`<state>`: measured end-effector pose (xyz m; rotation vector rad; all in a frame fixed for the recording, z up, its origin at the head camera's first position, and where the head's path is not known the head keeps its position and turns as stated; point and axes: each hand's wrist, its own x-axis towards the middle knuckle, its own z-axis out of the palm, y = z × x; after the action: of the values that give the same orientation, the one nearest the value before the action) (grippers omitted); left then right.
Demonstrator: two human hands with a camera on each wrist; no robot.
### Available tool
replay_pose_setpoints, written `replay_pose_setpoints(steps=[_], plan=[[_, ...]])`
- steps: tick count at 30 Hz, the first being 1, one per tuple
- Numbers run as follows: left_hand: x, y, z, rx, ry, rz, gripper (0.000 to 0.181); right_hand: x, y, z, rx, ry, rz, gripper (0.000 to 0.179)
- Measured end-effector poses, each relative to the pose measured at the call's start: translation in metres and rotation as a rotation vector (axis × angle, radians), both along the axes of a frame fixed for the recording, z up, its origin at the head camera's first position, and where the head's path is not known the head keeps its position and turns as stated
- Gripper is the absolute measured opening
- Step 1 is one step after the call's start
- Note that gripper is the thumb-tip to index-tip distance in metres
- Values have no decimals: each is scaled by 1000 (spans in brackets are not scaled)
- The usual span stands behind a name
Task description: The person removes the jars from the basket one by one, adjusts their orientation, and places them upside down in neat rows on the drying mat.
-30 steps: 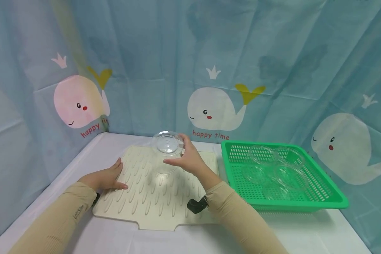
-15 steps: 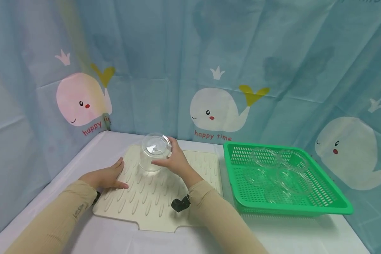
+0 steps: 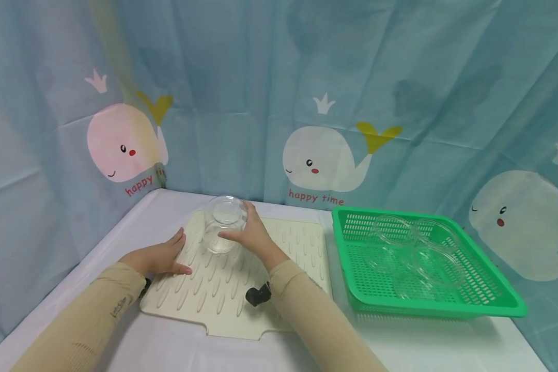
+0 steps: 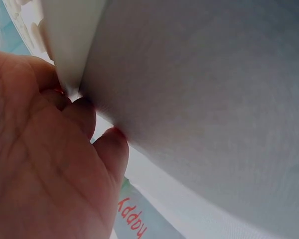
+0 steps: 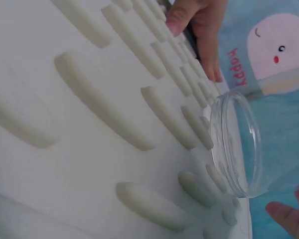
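Note:
A clear jar (image 3: 223, 222) stands mouth down over the far left part of a cream draining board (image 3: 232, 315) with raised oval ridges. My right hand (image 3: 253, 235) holds it from its right side, thumb in front and fingers behind. In the right wrist view, the rim of the jar (image 5: 234, 149) is at the board's surface; whether it fully touches is unclear. My left hand (image 3: 160, 257) rests at the board's left edge, thumb over the top. In the left wrist view, the fingers of that hand (image 4: 107, 152) lie along the edge by the tablecloth.
A green slotted basket (image 3: 439, 308) sits to the right of the board, with several clear round containers (image 3: 439, 263) in it. White cloth covers the table. Behind hangs a blue curtain (image 3: 242, 103) printed with whales.
My right hand has carried the jar leftward and lowered it to the board. My left hand has stayed at the board's edge. The head view has shifted slightly.

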<state>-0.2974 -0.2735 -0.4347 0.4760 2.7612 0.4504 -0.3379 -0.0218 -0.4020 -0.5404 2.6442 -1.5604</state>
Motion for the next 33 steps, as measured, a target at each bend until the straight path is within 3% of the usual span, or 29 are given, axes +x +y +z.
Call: replay_pose_setpoints(steps=[10, 22, 33], plan=[[3, 1, 2, -22, -16, 21, 117, -7, -10, 1, -16, -37, 12, 106], [1, 2, 2, 3, -13, 7, 119, -8, -6, 19, 168, -36, 34, 104], [-1, 0, -1, -13, -15, 10, 119, -7, 29, 55, 112, -44, 42, 90]])
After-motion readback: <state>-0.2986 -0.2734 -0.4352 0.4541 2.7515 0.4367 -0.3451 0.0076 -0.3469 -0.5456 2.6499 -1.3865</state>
